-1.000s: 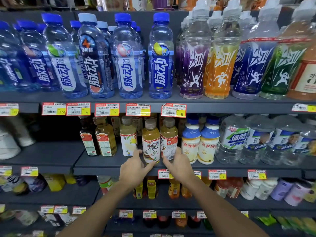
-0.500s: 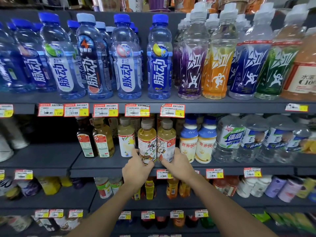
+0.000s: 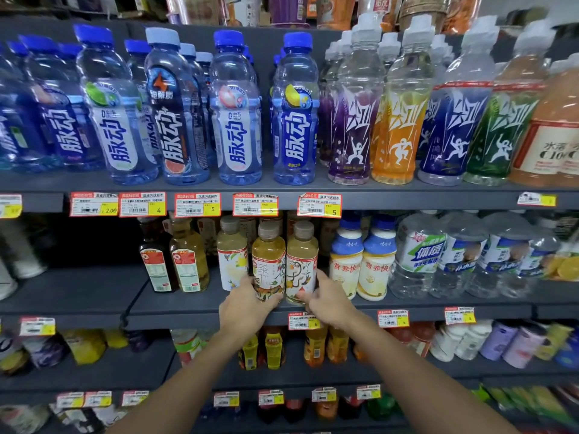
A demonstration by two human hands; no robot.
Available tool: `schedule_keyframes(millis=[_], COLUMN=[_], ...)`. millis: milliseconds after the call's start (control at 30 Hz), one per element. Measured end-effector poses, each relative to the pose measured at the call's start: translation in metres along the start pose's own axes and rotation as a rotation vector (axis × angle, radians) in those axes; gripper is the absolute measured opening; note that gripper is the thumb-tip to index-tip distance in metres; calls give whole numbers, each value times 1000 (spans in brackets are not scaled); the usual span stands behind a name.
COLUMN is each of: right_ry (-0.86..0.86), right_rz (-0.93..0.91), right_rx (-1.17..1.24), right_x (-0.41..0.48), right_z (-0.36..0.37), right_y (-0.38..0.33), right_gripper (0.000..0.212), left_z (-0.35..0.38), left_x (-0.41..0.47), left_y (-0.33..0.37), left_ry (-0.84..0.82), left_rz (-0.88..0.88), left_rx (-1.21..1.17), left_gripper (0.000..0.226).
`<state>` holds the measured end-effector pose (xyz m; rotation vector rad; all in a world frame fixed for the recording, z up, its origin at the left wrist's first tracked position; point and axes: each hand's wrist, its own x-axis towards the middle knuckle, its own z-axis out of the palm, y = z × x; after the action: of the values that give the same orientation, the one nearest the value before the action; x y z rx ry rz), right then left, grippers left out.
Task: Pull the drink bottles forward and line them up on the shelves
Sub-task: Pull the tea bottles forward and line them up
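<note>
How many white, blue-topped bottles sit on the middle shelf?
2, side by side: left bottle, right bottle, just right of the right hand. More may hide behind.

Red-and-white price tags with yellow corners run across the view in three rows. On the upper price tags [image 3: 197,204] the figures 2.00, 4 and 5 can be read. The print on the middle price tags [image 3: 393,318] and the lower price tags [image 3: 271,397] is too blurred to read. Along the top edge stand a purple cup [image 3: 286,9], an orange cup [image 3: 333,10] and a gold-brown tub [image 3: 419,7], all cut off by the frame. At far left sit blurred white containers [image 3: 18,264], with a yellow packet [image 3: 84,346] below them. Green and yellow packets [image 3: 517,399] lie at lower right.
</note>
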<state>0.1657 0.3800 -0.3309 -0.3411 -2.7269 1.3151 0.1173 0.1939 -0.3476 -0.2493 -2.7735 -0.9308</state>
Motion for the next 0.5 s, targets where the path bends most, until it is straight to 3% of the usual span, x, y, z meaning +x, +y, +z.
schedule_keyframes(millis=[67,200,367,500], right_ry=[-33,155,335,350], right_rz=[-4,-10,48,34], right_rx=[-50,-203,-278,-172], right_x=[-1,-5,-7,-6], right_z=[-2,10,33,39], right_y=[3,3,-14,-16], right_gripper=[44,31,69,64], left_z=[0,2,2,3], left_x=[-1,0,4,4], left_y=[0,0,1,0], left_ry=[4,-8,-23,-16], left_rz=[-23,-36,-36,-28], left_rx=[15,39,55,66], left_gripper=[71,73,67,67])
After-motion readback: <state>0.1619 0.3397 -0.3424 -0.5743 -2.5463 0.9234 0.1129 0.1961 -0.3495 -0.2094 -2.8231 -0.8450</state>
